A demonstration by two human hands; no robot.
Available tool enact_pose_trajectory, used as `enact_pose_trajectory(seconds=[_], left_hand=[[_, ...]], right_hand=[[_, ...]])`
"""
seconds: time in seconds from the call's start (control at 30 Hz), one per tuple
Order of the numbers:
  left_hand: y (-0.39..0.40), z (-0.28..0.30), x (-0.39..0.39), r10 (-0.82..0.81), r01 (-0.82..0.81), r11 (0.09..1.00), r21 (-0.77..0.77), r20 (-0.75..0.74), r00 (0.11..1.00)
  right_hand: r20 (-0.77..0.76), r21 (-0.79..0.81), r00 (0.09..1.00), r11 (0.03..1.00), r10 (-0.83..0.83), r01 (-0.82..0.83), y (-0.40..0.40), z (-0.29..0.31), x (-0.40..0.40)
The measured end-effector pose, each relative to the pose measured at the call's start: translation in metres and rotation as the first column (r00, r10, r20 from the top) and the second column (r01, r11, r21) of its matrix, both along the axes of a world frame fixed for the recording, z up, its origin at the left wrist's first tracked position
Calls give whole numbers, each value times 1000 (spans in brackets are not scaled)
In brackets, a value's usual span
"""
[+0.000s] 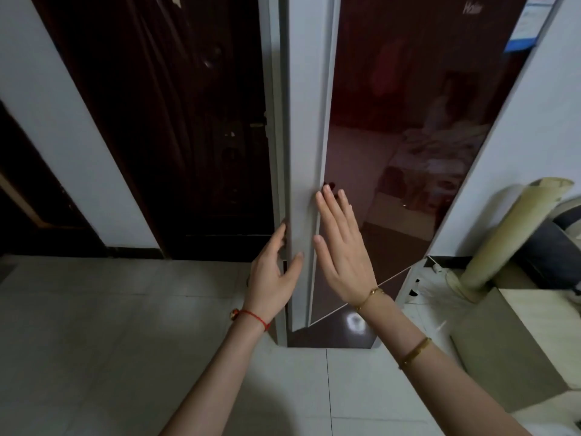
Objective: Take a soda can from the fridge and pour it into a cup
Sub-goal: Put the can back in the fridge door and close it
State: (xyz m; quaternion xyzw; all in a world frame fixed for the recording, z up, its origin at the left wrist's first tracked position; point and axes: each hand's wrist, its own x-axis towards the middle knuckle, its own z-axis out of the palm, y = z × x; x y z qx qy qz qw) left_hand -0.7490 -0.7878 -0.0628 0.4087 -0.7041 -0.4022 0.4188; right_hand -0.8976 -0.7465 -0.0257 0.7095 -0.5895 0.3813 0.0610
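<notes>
At seven o'clock of the fridge door [393,136], the left hand [276,272] curls part-open around the pale door edge [301,184], thumb on its face, fingers behind; whether it truly grips cannot be told. The right hand [339,247] lies flat and wide near the glossy panel at six o'clock. No soda can or cup shows. A shallow hold could slip off, or fingers could get pinched in the seam.
</notes>
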Motion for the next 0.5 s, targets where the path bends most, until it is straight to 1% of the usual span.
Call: enact_pose_trajectory(seconds=[0.23,0.5], left_hand=[[-71,0,9,3,-4,1000,12,56,998],[-142,5,8,49,-48,999,-17,68,996]], right_hand=[[-59,60,998,998,-33,36,-60,3,9],[-109,93,994,995,-17,28,-129,-2,1]])
